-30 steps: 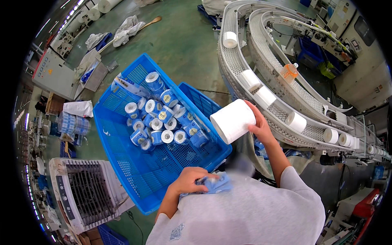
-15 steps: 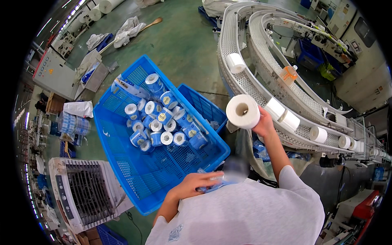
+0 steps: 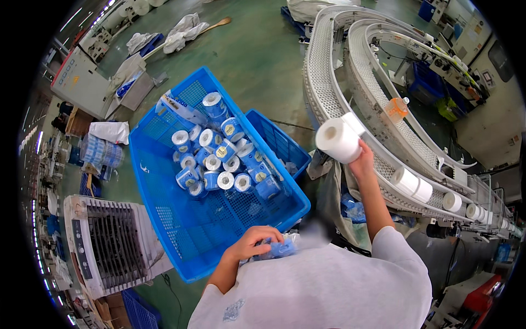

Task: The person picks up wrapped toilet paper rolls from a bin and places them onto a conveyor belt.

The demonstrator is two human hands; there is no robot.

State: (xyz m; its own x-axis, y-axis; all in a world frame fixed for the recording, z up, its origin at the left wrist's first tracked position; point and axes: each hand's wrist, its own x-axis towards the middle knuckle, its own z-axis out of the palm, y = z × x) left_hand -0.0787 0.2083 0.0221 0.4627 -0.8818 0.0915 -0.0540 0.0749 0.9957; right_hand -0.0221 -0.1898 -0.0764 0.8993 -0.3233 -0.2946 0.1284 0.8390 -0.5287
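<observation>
While the right hand (image 3: 364,158) grips a bare white toilet-paper roll (image 3: 338,141) by its near right side, the left hand (image 3: 255,242) has its fingers curled over crumpled blue plastic film (image 3: 279,248), close in front of the grey shirt (image 3: 318,285). Ahead of the left hand sits a blue perforated crate (image 3: 183,241) with blue-wrapped rolls (image 3: 212,180) heaped inside; beyond the right hand and to its right curves a conveyor (image 3: 321,68) bearing other white rolls (image 3: 405,181). Because the hold takes only one side, the gripped roll could tip or slip if the fingers loosen; a knock against the roll just behind it could dislodge either one, and the loose film could snag on the crate
</observation>
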